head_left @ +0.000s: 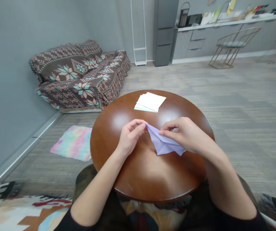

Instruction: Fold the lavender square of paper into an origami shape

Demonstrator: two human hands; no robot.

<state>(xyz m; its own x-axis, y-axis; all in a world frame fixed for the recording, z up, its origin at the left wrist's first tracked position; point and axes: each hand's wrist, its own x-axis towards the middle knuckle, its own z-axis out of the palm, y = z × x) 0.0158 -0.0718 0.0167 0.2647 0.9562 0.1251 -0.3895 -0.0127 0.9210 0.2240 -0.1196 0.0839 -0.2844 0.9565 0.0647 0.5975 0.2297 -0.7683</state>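
Observation:
A sheet of purple paper (163, 144), creased and partly folded, is held up over the round brown table (138, 179). My left hand (131, 134) pinches its pointed upper-left corner between thumb and fingers. On the other side, my right hand (181, 131) grips the paper's upper edge between thumb and forefinger, and hides part of its right end. The lower edge of the paper hangs in uneven points toward me. Farther back on the table lies a fanned stack of white paper sheets (151, 101) with thin greenish edges.
A sofa with a patterned cover (80, 75) stands at the back left, and a pastel fluffy rug (72, 142) lies on the floor left of the table. Across the room are a gold-framed chair (234, 45), a grey fridge (165, 32) and a kitchen counter (207, 27) with several items.

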